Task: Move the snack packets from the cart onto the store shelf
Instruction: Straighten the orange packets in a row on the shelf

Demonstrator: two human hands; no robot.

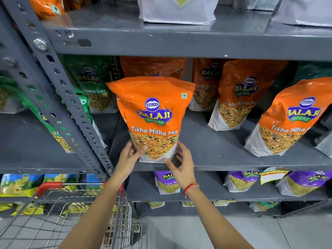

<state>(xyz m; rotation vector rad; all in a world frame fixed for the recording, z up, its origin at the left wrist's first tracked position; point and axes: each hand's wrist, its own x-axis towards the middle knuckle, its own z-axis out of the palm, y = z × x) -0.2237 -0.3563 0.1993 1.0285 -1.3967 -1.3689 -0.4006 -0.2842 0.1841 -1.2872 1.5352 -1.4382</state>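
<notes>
An orange Tikha Mitha Mix packet (152,115) stands upright at the front edge of the middle grey shelf (215,148). My left hand (130,156) grips its lower left corner, thumb across the clear window. My right hand (181,164) cups its lower right corner, fingers spread against the white base. The wire cart (86,212) with a red handle sits at the lower left, below my left arm; its basket looks bare in the part I can see.
Two more orange packets (239,97) (289,119) stand to the right on the same shelf, green packets (91,81) to the left. A slanted perforated steel upright (68,97) crosses the left. Purple packets (167,182) fill the shelf below; white bags (177,9) sit above.
</notes>
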